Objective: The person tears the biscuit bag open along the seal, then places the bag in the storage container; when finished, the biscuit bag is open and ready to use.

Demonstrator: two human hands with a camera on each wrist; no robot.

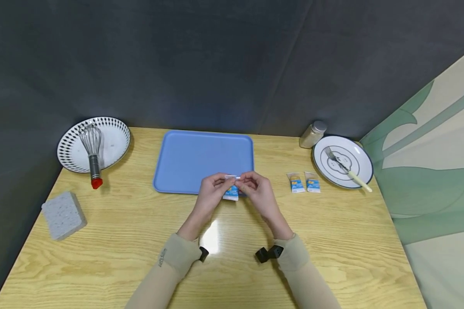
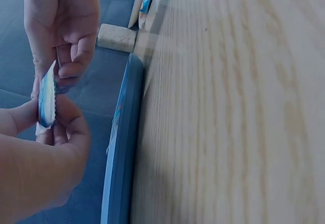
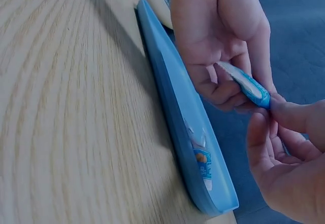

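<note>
In the head view, a small blue and white packet (image 1: 230,195) is held up over the near edge of the blue tray (image 1: 205,159). My left hand (image 1: 212,191) pinches it from the left side, and my right hand (image 1: 256,187) pinches its top edge from the right, with the fingertips of both hands close together. Seen edge-on in the left wrist view, the packet (image 2: 47,99) sits between the left thumb and curled fingers. From the right wrist, the packet's serrated end (image 3: 228,70) shows beside the left palm. A blue-printed packet shape (image 3: 203,165) shows inside the tray below.
Two similar packets, the left one (image 1: 295,183) and the right one (image 1: 312,183), lie right of the tray. Behind them are a shaker jar (image 1: 312,135) and a plate (image 1: 361,159) bearing a fork (image 1: 342,165). At left are a patterned plate (image 1: 117,146), a whisk (image 1: 94,159) and a grey sponge (image 1: 64,216).
</note>
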